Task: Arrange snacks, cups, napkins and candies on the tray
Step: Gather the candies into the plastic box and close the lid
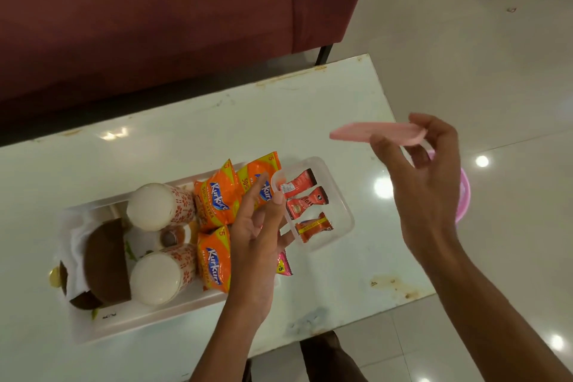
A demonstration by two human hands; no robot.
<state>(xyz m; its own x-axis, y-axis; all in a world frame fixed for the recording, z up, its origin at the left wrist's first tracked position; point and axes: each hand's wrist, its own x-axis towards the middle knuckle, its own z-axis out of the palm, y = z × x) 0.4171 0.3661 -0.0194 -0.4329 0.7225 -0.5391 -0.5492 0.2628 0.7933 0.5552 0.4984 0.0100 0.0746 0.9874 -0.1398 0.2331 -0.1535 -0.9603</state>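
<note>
Fingers of your R hand (424, 183) pinched the pink lid (378, 133) above the table (186, 139). L hand (257, 236) fingers were straight, held nothing, over snack packs (217, 198) on the tray (148, 316); open candy box (344, 217) sat just beside it.

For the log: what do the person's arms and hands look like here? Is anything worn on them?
The left hand and right hand are bare: no gloves, and no ring, watch or bracelet shows. Both forearms are uncovered down to the frame's bottom edge, with no sleeve in view.
</note>
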